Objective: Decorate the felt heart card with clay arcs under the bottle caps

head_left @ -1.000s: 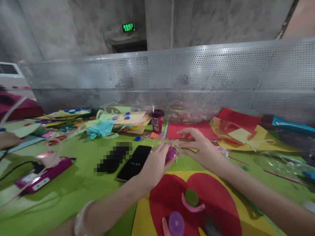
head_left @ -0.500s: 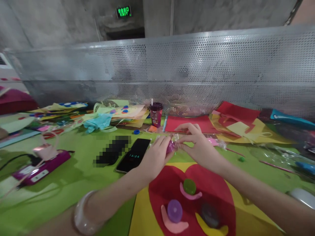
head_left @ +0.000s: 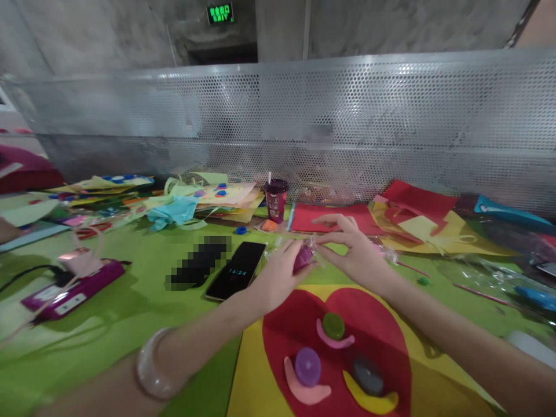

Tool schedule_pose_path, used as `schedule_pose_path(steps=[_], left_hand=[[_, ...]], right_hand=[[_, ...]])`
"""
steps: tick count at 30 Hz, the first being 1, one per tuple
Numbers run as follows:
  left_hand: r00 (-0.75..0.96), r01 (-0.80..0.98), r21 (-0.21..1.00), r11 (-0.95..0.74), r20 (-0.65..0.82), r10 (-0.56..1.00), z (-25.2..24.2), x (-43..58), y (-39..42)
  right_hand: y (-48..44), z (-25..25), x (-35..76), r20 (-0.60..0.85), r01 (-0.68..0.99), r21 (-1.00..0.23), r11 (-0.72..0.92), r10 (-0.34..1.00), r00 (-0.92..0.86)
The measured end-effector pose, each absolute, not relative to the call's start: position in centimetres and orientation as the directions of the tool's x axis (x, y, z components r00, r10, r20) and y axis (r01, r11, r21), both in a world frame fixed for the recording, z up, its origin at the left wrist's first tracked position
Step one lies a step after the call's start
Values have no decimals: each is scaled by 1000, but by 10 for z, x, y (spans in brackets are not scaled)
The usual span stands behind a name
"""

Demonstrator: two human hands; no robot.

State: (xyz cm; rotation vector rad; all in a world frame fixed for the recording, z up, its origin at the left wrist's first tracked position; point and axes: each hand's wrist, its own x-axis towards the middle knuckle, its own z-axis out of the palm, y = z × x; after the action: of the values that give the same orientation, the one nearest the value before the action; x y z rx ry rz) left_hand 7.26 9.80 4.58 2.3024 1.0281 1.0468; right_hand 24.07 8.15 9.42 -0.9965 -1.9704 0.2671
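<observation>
My left hand (head_left: pixel 282 271), with a pale bangle on its wrist, is closed round a purple lump in clear plastic wrap (head_left: pixel 304 256). The thumb and index finger of my right hand (head_left: pixel 354 249) pinch the wrap's right end. Below both hands lies a red heart (head_left: pixel 339 307) on yellow paper (head_left: pixel 247 370). On the heart are a green disc (head_left: pixel 333 326) above a pink curved strip, a purple disc (head_left: pixel 308 366) by another pink strip, and a dark grey disc (head_left: pixel 368 375) by a yellow strip (head_left: pixel 369 401).
Left of my hands are a phone (head_left: pixel 238 271) and a purple power strip (head_left: pixel 78 289). Behind them stand a lidded cup (head_left: pixel 276 200), paper piles and red paper (head_left: pixel 299 218). Plastic bags (head_left: pixel 482 272) lie at the right. A perforated metal panel (head_left: pixel 347 127) rises behind the table.
My right hand's fingers have shifted slightly around the end of the wrap. My left hand still holds the purple lump. The whole view has moved a little.
</observation>
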Motion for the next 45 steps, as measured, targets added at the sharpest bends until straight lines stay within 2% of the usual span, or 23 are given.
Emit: schedule_pose_path(steps=[5, 7, 10, 14, 19, 22, 25, 29, 31, 35, 41, 45], left_hand=[[532, 396, 746, -536, 289, 796, 38, 75, 101], [574, 380, 798, -467, 192, 796, 35, 75, 101], [611, 364, 848, -386, 96, 786, 37, 75, 98], [619, 348, 881, -319, 40, 785, 43, 76, 92], [601, 316, 926, -208, -25, 799, 34, 81, 85], [588, 261, 953, -153, -31, 808, 28, 86, 77], [609, 200, 974, -105, -40, 792, 30, 89, 67], [659, 209, 975, -79, -81, 748, 33, 88, 61], [659, 234, 967, -98, -84, 747, 30, 89, 60], [611, 242, 962, -125, -51, 790, 21, 92, 58], [599, 220, 972, -83, -68, 798, 23, 92, 62], [601, 214, 974, -75, -70, 796, 26, 90, 69]], right_hand=[[89, 93, 256, 536, 454, -745, 488, 844, -28], [86, 81, 262, 461, 402, -823, 400, 885, 62], [71, 55, 268, 315, 360, -897, 258, 943, 107], [40, 31, 273, 163, 367, -924, 111, 980, 113], [-4, 33, 277, 67, 391, -920, 2, 986, 154], [-23, 34, 275, 42, 390, -919, -62, 966, 253], [-31, 33, 275, 23, 313, -945, -98, 931, 364], [-37, 37, 286, 38, 289, -951, -111, 885, 464], [-41, 40, 297, 60, 388, -914, -119, 906, 419], [-30, 44, 323, 157, 692, -720, 61, 985, 76], [36, 50, 343, 265, 721, -679, 140, 962, 62], [58, 51, 318, 292, 703, -672, 233, 956, -37]])
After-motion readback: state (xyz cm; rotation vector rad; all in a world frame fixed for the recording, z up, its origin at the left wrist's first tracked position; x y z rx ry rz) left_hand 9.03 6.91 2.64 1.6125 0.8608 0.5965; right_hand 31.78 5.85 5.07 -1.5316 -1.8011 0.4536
